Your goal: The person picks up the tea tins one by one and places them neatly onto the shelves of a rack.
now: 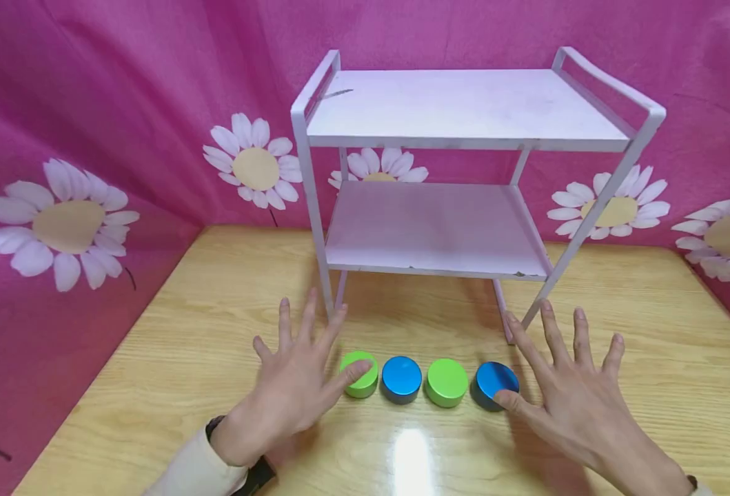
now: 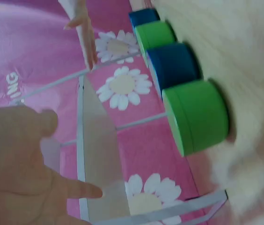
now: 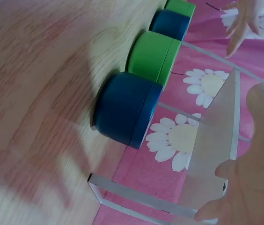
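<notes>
A row of round, lidded tins stands on the table in front of a small white shelf unit (image 1: 439,231). From left to right come a green tin (image 1: 362,390), a blue tin (image 1: 402,379), a second green tin (image 1: 447,381) and a second blue tin (image 1: 495,379). My left hand (image 1: 296,382) is spread, palm down, its thumb overlapping the leftmost tin in the head view. At the other end, my right hand (image 1: 578,403) is spread likewise, thumb over the edge of the rightmost tin. Both wrist views show the palms raised above the tins, holding nothing.
The shelf unit's upper board (image 1: 464,107) has raised side rails, and its thin legs stand just behind the tins. A pink curtain (image 1: 154,83) with white daisies hangs around the back and sides. Light glares on the wooden table (image 1: 228,275) near its front.
</notes>
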Available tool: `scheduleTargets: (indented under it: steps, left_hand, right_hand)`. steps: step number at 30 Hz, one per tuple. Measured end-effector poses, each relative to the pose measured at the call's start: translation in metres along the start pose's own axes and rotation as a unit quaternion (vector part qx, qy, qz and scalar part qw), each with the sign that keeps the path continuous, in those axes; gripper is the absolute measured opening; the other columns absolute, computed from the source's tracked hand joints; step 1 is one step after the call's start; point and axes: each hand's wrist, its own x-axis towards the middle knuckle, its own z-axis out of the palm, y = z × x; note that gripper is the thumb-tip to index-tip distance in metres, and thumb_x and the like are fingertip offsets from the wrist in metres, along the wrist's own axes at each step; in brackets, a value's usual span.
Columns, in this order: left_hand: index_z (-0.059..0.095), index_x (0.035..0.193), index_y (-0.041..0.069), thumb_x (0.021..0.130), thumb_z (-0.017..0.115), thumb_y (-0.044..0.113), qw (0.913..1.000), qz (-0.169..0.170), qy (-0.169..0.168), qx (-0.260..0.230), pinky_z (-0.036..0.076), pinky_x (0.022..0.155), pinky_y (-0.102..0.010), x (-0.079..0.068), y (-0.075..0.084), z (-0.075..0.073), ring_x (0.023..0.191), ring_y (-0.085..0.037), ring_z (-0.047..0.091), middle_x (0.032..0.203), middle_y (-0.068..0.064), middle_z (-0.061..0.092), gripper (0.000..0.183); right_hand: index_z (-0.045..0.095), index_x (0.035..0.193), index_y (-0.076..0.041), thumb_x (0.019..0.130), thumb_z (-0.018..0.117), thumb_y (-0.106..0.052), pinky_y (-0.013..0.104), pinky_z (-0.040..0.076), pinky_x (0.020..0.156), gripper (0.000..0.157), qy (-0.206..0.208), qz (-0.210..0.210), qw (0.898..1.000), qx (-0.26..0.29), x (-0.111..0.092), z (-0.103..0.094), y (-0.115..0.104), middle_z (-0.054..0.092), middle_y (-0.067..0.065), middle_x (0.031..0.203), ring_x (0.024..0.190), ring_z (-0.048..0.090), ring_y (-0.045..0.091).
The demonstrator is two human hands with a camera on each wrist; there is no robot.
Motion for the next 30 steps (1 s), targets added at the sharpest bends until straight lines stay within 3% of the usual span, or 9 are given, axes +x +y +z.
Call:
scheduleTargets:
  steps: [3, 6, 9, 11, 15, 21, 26, 30]
  left_hand:
    - [0.021, 0.154, 0.026, 0.091, 0.039, 0.067, 0.9996, -0.004, 0.007, -0.027, 0.015, 0.088, -0.083, 0.005, -0.004, -0.004, 0.141, -0.052, -0.003, 0.160, -0.016, 0.003, 0.078]
    - [0.038, 0.148, 0.015, 0.093, 0.044, 0.060, 0.9981, 0.008, 0.038, -0.048, 0.027, 0.090, -0.077, 0.012, -0.008, -0.012, 0.137, -0.052, 0.021, 0.154, -0.023, 0.023, 0.071]
    - [0.058, 0.128, 0.001, 0.095, 0.050, 0.051, 0.9930, 0.030, 0.095, -0.063, 0.046, 0.083, -0.062, 0.022, -0.011, -0.021, 0.113, -0.045, 0.055, 0.129, -0.025, 0.053, 0.060]
    - [0.064, 0.112, -0.003, 0.096, 0.052, 0.046, 0.9879, 0.036, 0.132, -0.072, 0.052, 0.071, -0.051, 0.030, -0.014, -0.027, 0.089, -0.036, 0.064, 0.105, -0.021, 0.062, 0.052]
    - [0.063, 0.097, -0.003, 0.096, 0.052, 0.044, 0.9834, 0.016, 0.157, -0.090, 0.050, 0.058, -0.041, 0.045, -0.016, -0.039, 0.069, -0.026, 0.059, 0.081, -0.011, 0.058, 0.048]
    - [0.060, 0.098, -0.002, 0.096, 0.050, 0.049, 0.9807, -0.016, 0.162, -0.108, 0.048, 0.056, -0.040, 0.066, -0.018, -0.045, 0.067, -0.026, 0.056, 0.081, -0.012, 0.056, 0.052]
    - [0.060, 0.094, -0.005, 0.095, 0.049, 0.050, 0.9763, -0.025, 0.205, -0.066, 0.049, 0.058, -0.046, 0.078, -0.020, -0.040, 0.070, -0.034, 0.061, 0.082, -0.017, 0.057, 0.057]
    - [0.059, 0.097, -0.007, 0.093, 0.045, 0.054, 0.9761, -0.059, 0.208, -0.020, 0.045, 0.066, -0.051, 0.083, -0.021, -0.037, 0.081, -0.043, 0.055, 0.088, -0.022, 0.056, 0.063]
  right_hand:
    - [0.009, 0.156, -0.029, 0.082, 0.057, -0.066, 0.077, -0.012, 0.094, 0.095, -0.003, 0.008, 1.000, -0.002, 0.000, 0.001, 0.003, 0.010, 0.027, 0.156, 0.136, 0.001, 0.060]
    - [0.024, 0.153, -0.025, 0.080, 0.064, -0.060, 0.079, 0.000, 0.095, 0.090, 0.010, 0.008, 1.000, -0.001, 0.000, 0.003, 0.005, 0.031, 0.028, 0.149, 0.133, 0.021, 0.059]
    - [0.043, 0.142, -0.015, 0.077, 0.074, -0.048, 0.078, 0.014, 0.093, 0.079, 0.016, 0.008, 1.000, 0.004, 0.001, 0.006, 0.006, 0.048, 0.027, 0.135, 0.122, 0.041, 0.053]
    - [0.051, 0.135, -0.010, 0.075, 0.078, -0.040, 0.077, 0.019, 0.091, 0.072, 0.009, 0.010, 1.000, 0.012, 0.001, 0.009, 0.006, 0.055, 0.025, 0.128, 0.115, 0.048, 0.050]
    - [0.055, 0.132, -0.005, 0.076, 0.077, -0.040, 0.076, 0.022, 0.092, 0.069, -0.031, 0.026, 0.999, 0.033, 0.001, 0.014, 0.004, 0.060, 0.022, 0.122, 0.111, 0.054, 0.047]
    - [0.057, 0.129, -0.003, 0.073, 0.077, -0.048, 0.075, 0.024, 0.092, 0.074, -0.062, 0.035, 0.996, 0.054, 0.005, 0.021, 0.001, 0.061, 0.021, 0.120, 0.110, 0.055, 0.046]
    - [0.053, 0.131, 0.000, 0.063, 0.087, -0.039, 0.072, 0.029, 0.090, 0.085, -0.057, 0.037, 0.996, 0.059, 0.003, 0.027, 0.000, 0.062, 0.023, 0.116, 0.106, 0.057, 0.046]
    - [0.057, 0.123, 0.000, 0.062, 0.088, -0.037, 0.072, 0.031, 0.089, 0.077, -0.060, 0.045, 0.996, 0.054, 0.004, 0.031, 0.000, 0.064, 0.021, 0.113, 0.103, 0.058, 0.045]
